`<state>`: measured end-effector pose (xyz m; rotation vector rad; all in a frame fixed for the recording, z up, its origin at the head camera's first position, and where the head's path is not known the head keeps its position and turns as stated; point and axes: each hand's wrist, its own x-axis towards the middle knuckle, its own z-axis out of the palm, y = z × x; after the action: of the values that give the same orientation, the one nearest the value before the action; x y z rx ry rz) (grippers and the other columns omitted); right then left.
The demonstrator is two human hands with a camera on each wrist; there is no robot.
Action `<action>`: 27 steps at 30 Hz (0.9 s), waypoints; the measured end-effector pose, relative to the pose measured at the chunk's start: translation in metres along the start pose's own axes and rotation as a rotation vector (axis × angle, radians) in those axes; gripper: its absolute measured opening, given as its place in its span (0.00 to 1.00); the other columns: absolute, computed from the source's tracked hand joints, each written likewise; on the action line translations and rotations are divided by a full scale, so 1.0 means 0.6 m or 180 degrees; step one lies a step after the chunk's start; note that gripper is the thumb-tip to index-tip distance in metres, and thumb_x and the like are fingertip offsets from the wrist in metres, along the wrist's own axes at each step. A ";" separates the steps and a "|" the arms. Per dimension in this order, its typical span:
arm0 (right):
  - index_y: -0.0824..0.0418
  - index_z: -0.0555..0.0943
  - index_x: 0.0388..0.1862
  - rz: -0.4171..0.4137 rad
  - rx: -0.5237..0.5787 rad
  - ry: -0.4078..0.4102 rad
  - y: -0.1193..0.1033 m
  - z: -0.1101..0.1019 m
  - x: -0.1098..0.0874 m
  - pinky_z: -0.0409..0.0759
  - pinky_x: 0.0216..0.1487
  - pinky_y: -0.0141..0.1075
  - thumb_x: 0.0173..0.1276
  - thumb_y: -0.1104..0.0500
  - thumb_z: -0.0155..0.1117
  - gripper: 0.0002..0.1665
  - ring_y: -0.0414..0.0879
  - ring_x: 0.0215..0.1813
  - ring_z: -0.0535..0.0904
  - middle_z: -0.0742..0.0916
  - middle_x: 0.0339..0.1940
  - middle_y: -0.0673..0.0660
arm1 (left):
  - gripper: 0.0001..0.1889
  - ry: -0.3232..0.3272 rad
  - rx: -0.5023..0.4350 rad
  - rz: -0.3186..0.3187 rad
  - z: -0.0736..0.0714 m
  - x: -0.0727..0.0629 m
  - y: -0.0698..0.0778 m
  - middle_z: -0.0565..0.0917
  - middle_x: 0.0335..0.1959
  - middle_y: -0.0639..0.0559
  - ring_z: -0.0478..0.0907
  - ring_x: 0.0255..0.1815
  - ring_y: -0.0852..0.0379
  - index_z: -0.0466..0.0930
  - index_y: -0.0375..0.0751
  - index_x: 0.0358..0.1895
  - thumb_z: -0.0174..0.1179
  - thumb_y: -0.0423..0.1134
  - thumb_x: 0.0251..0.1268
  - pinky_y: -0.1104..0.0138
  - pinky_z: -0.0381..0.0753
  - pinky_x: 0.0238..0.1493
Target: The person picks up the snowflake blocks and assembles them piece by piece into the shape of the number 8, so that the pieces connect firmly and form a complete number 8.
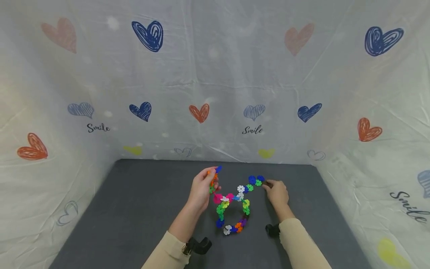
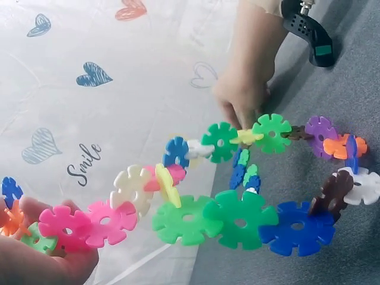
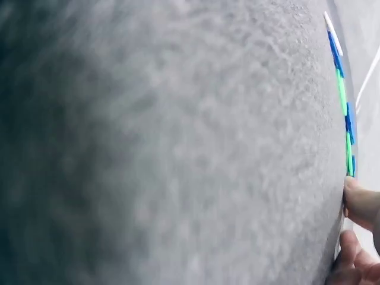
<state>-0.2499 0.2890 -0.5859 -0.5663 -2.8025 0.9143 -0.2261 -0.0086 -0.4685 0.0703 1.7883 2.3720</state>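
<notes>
A chain of interlocking plastic snowflake discs (image 1: 220, 210) forms a ring with two branches, in green, blue, pink, white, orange and other colours. My left hand (image 1: 200, 188) holds the left branch between thumb and fingers, its blue end disc (image 1: 218, 169) sticking out above. Up close in the left wrist view, pink discs (image 2: 107, 222) run out from that hand's grip. My right hand (image 1: 277, 192) pinches the far end of the right branch, where a dark disc partly shows. The right wrist view has this branch (image 3: 342, 92) edge-on, leading to the thumb; the fingertips' contact is partly hidden.
Everything is over a dark grey table (image 1: 141, 209). Behind and at both sides hangs a pale curtain (image 1: 221, 67) printed with hearts and "Smile". Black wrist devices (image 1: 201, 246) are worn on both wrists, below the hands.
</notes>
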 end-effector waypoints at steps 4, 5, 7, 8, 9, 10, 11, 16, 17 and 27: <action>0.67 0.83 0.52 0.0159 0.0441 0.0075 0.006 -0.009 -0.004 0.79 0.44 0.53 0.69 0.56 0.70 0.19 0.61 0.46 0.82 0.87 0.46 0.67 | 0.15 0.0017 -0.0021 -0.0002 0.001 0.001 0.002 0.78 0.34 0.48 0.75 0.26 0.56 0.80 0.35 0.54 0.55 0.44 0.78 0.63 0.85 0.40; 0.67 0.83 0.49 0.0195 0.0547 0.0091 0.007 -0.011 -0.006 0.79 0.42 0.51 0.68 0.56 0.71 0.17 0.60 0.43 0.82 0.87 0.43 0.66 | 0.15 0.0032 -0.0032 -0.0012 0.002 0.001 0.003 0.78 0.34 0.47 0.76 0.26 0.56 0.80 0.35 0.53 0.55 0.44 0.78 0.63 0.85 0.40; 0.67 0.82 0.43 0.0243 0.0725 0.0083 0.006 -0.017 -0.010 0.78 0.36 0.46 0.68 0.56 0.71 0.14 0.56 0.36 0.81 0.86 0.36 0.63 | 0.16 0.0058 -0.0056 -0.0028 0.001 0.002 0.004 0.79 0.35 0.45 0.77 0.26 0.56 0.82 0.34 0.50 0.57 0.45 0.77 0.63 0.86 0.40; 0.67 0.82 0.42 0.0247 0.0805 0.0055 0.004 -0.019 -0.013 0.77 0.33 0.43 0.68 0.56 0.70 0.14 0.53 0.33 0.81 0.86 0.34 0.62 | 0.16 0.0074 -0.0065 -0.0038 0.002 0.002 0.005 0.80 0.35 0.44 0.78 0.26 0.56 0.82 0.33 0.49 0.57 0.45 0.76 0.63 0.86 0.41; 0.66 0.81 0.41 0.0230 0.0871 0.0018 0.001 -0.022 -0.017 0.77 0.31 0.41 0.69 0.56 0.70 0.13 0.50 0.31 0.80 0.86 0.32 0.61 | 0.16 0.0078 -0.0065 -0.0043 0.002 0.002 0.006 0.80 0.35 0.44 0.78 0.26 0.56 0.82 0.33 0.49 0.58 0.45 0.76 0.63 0.86 0.41; 0.66 0.81 0.41 0.0206 0.0939 -0.0013 -0.002 -0.025 -0.021 0.76 0.29 0.39 0.69 0.56 0.70 0.13 0.48 0.30 0.80 0.86 0.31 0.60 | 0.16 0.0075 -0.0074 -0.0051 0.002 0.003 0.006 0.81 0.35 0.43 0.78 0.26 0.57 0.82 0.32 0.48 0.58 0.45 0.76 0.63 0.86 0.41; 0.66 0.80 0.41 0.0169 0.1014 -0.0048 -0.006 -0.028 -0.025 0.76 0.28 0.37 0.70 0.56 0.69 0.13 0.46 0.28 0.81 0.86 0.31 0.60 | 0.16 0.0064 -0.0073 -0.0057 0.002 0.003 0.007 0.81 0.35 0.43 0.78 0.26 0.57 0.82 0.32 0.47 0.58 0.44 0.76 0.63 0.87 0.41; 0.65 0.78 0.43 -0.0020 0.1316 -0.0117 -0.041 -0.043 -0.047 0.78 0.29 0.34 0.71 0.55 0.67 0.14 0.45 0.28 0.83 0.90 0.35 0.64 | 0.15 -0.0037 -0.0078 -0.0043 0.003 0.004 0.010 0.81 0.33 0.44 0.78 0.26 0.57 0.82 0.32 0.45 0.57 0.43 0.77 0.63 0.87 0.42; 0.64 0.78 0.43 -0.0055 0.1343 -0.0111 -0.049 -0.047 -0.050 0.79 0.29 0.33 0.72 0.54 0.67 0.14 0.46 0.28 0.83 0.90 0.36 0.64 | 0.15 -0.0047 -0.0068 -0.0036 0.003 0.004 0.010 0.81 0.33 0.44 0.78 0.26 0.57 0.82 0.32 0.45 0.57 0.43 0.77 0.62 0.87 0.42; 0.63 0.81 0.44 -0.0511 0.1599 0.0025 -0.122 -0.087 -0.085 0.78 0.28 0.32 0.70 0.53 0.70 0.14 0.51 0.29 0.85 0.91 0.33 0.60 | 0.15 -0.0182 0.0004 -0.0073 -0.004 -0.001 0.013 0.82 0.32 0.46 0.79 0.27 0.55 0.84 0.31 0.45 0.60 0.43 0.74 0.61 0.87 0.42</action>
<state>-0.2131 0.2427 -0.5015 -0.2647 -2.4196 1.4956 -0.2269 -0.0132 -0.4616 0.1158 1.7554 2.3290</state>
